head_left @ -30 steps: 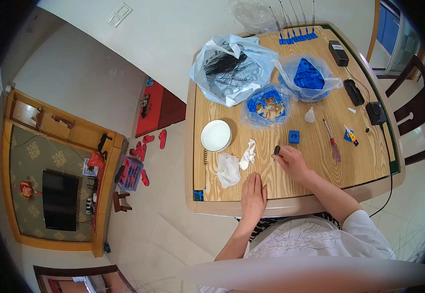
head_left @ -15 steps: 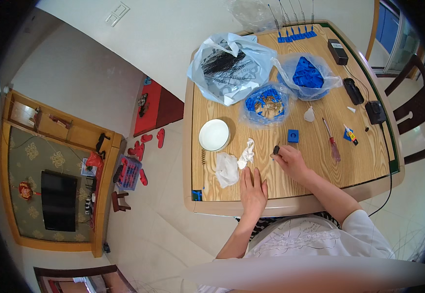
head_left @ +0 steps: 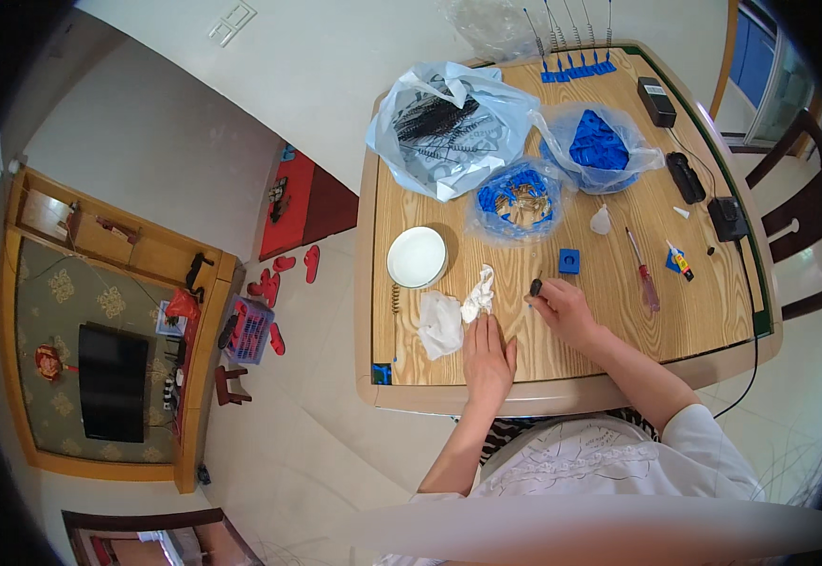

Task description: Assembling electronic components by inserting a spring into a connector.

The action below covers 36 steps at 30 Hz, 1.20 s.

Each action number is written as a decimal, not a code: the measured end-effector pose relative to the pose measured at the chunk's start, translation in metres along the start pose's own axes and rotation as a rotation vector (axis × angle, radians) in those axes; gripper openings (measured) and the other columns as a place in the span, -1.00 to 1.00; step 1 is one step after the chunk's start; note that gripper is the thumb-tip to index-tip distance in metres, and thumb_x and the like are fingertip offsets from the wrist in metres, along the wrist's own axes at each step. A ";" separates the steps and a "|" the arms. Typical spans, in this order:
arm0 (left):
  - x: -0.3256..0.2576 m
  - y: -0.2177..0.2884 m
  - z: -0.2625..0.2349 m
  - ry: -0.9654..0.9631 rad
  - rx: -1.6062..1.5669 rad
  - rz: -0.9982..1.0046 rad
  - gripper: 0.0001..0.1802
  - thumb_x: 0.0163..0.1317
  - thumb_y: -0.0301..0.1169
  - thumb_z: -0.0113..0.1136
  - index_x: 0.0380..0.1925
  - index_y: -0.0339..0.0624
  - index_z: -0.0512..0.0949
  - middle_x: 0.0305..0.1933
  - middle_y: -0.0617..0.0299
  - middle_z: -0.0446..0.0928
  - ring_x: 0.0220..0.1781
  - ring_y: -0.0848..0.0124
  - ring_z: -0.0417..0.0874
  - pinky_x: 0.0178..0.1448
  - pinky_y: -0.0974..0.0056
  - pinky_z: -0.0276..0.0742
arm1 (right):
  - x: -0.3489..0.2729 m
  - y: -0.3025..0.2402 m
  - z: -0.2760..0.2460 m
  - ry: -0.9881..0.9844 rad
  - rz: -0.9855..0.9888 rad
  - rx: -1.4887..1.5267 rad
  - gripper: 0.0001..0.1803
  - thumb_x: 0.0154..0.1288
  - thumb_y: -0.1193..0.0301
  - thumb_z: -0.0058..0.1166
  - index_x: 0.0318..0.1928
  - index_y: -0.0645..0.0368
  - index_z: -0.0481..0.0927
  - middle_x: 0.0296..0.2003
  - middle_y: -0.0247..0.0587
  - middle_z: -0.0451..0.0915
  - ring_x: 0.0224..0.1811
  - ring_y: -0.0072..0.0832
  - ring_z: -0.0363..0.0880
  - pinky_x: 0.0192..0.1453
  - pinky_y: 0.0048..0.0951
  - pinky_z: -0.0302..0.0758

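Left hand: the left hand (head_left: 487, 357) lies palm down on the worktop (head_left: 609, 311), fingers flat and together, holding nothing; its fingertips touch the crumpled white tissue (head_left: 478, 294), likely to pin it in place.
Right hand: the right hand (head_left: 562, 307) pinches a small dark part (head_left: 536, 286) between thumb and fingertips, lifted just clear of the wood, near the tissue.
Second tissue: a flatter white wad (head_left: 441, 324) lies just left of the left hand.
Near reach: a white round dish (head_left: 417, 257), a small blue square block (head_left: 570, 260) and a red-handled screwdriver (head_left: 643, 272) sit close by.
Farther back: three plastic bags (head_left: 451, 127) with dark and blue parts crowd the far half.
In the way: nothing lies between the two hands.
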<state>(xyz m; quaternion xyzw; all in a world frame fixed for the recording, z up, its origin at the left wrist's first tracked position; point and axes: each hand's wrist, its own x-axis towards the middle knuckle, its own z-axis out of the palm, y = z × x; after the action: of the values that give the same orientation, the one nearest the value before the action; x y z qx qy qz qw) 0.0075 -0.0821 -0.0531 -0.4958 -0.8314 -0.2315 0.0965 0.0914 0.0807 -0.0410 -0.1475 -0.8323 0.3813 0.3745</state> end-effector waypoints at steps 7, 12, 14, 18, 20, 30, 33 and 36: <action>-0.009 0.000 0.000 -0.074 -0.037 -0.027 -0.46 0.21 -0.29 0.15 0.11 -0.42 0.36 0.17 -0.14 0.37 0.24 -0.03 0.34 0.31 0.02 0.27 | -0.001 0.001 0.000 0.011 0.000 0.005 -0.81 0.18 0.46 0.17 -0.43 0.24 0.42 -0.52 -0.06 0.41 -0.43 -0.11 0.45 -0.40 -0.19 0.36; -0.001 0.001 0.000 0.000 0.014 -0.008 -0.48 0.20 -0.31 0.16 0.09 -0.41 0.38 0.13 -0.11 0.39 0.21 -0.02 0.36 0.30 0.03 0.29 | 0.000 -0.002 -0.002 -0.011 0.003 -0.013 -0.82 0.18 0.46 0.17 -0.42 0.23 0.42 -0.51 -0.07 0.41 -0.43 -0.11 0.45 -0.38 -0.20 0.37; 0.000 0.002 0.001 0.005 0.019 -0.013 -0.49 0.20 -0.32 0.16 0.09 -0.40 0.38 0.12 -0.11 0.40 0.20 -0.01 0.36 0.29 0.03 0.29 | 0.000 0.000 -0.002 -0.014 -0.004 -0.015 -0.83 0.18 0.47 0.16 -0.41 0.23 0.42 -0.51 -0.07 0.41 -0.43 -0.11 0.45 -0.38 -0.20 0.37; -0.007 0.005 0.001 -0.045 -0.025 -0.018 -0.50 0.20 -0.34 0.15 0.10 -0.40 0.37 0.12 -0.11 0.39 0.19 -0.02 0.36 0.29 0.03 0.30 | -0.001 0.000 -0.004 -0.014 0.009 -0.022 -0.84 0.19 0.47 0.16 -0.40 0.23 0.43 -0.51 -0.07 0.41 -0.42 -0.11 0.44 -0.38 -0.20 0.36; -0.010 0.006 0.003 -0.054 -0.035 -0.028 -0.50 0.20 -0.36 0.14 0.10 -0.40 0.37 0.13 -0.11 0.39 0.19 -0.02 0.36 0.29 0.03 0.30 | -0.001 -0.002 -0.002 -0.010 0.007 -0.014 -0.84 0.19 0.48 0.16 -0.40 0.23 0.43 -0.51 -0.07 0.41 -0.42 -0.12 0.44 -0.39 -0.20 0.36; -0.001 0.008 0.014 0.064 -0.207 -0.008 -0.55 0.16 -0.43 0.18 0.05 -0.38 0.43 0.12 -0.11 0.40 0.21 -0.04 0.35 0.28 0.05 0.30 | 0.001 -0.005 -0.002 -0.011 0.018 -0.014 -0.83 0.18 0.47 0.17 -0.41 0.25 0.43 -0.52 -0.08 0.43 -0.45 -0.14 0.46 -0.41 -0.21 0.36; 0.006 0.012 0.007 0.157 -0.365 -0.072 -0.61 0.09 -0.48 0.26 -0.04 -0.31 0.52 0.02 -0.03 0.47 0.10 0.02 0.42 0.18 0.09 0.37 | 0.007 -0.023 -0.007 -0.008 0.078 0.059 -0.86 0.19 0.48 0.17 -0.37 0.24 0.46 -0.52 -0.09 0.47 -0.45 -0.19 0.50 -0.42 -0.25 0.38; 0.018 0.023 -0.010 0.248 -0.448 -0.114 -0.69 0.00 -0.55 0.32 -0.18 -0.27 0.59 -0.15 0.07 0.54 -0.06 0.11 0.49 0.05 0.15 0.42 | 0.012 -0.048 -0.017 -0.017 0.096 0.135 -0.88 0.19 0.50 0.17 -0.33 0.24 0.49 -0.49 -0.09 0.51 -0.44 -0.23 0.53 -0.43 -0.30 0.40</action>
<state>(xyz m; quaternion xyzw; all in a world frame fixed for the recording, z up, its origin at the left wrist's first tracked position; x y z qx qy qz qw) 0.0181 -0.0637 -0.0312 -0.4249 -0.7679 -0.4739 0.0724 0.0977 0.0642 0.0082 -0.1582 -0.7996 0.4554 0.3580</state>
